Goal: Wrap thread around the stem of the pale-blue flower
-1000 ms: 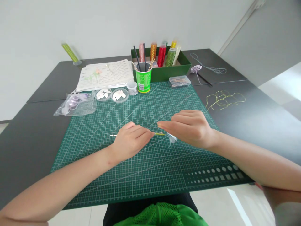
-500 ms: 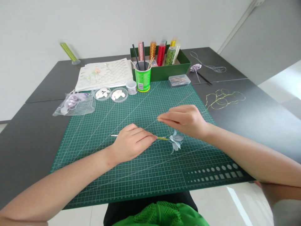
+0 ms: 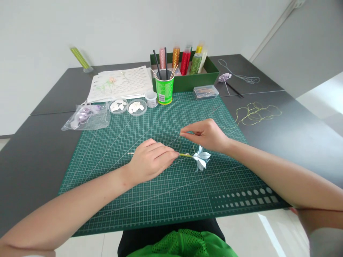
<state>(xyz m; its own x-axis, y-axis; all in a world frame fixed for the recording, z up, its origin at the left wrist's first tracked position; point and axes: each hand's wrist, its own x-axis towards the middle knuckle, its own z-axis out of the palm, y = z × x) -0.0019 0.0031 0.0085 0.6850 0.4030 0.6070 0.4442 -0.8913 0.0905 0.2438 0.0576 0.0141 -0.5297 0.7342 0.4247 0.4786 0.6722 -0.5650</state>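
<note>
A pale blue artificial flower (image 3: 201, 158) with a green-wrapped stem (image 3: 184, 155) lies sideways above the mat, its petals to the right. My left hand (image 3: 154, 159) is closed on the stem, whose thin end sticks out past the hand on the left. Above and right of the stem, my right hand (image 3: 199, 134) is closed in a pinch. A fine yellow-green thread (image 3: 180, 144) runs from its fingertips down toward the stem by my left fingertips. Part of the stem is hidden inside my left hand.
A green cutting mat (image 3: 128, 203) covers the front. Behind stand a green cup (image 3: 164, 91), a box (image 3: 187, 82) of thread spools and a clear case (image 3: 206, 91). White petals fill two dishes (image 3: 137, 107). Left lies a plastic bag (image 3: 87, 117); right, loose thread (image 3: 255, 113).
My right hand has turned slightly, and its pinching fingers now show a gap behind the tips. The flower has rotated a little, its petals facing more toward me. My left hand keeps its hold.
</note>
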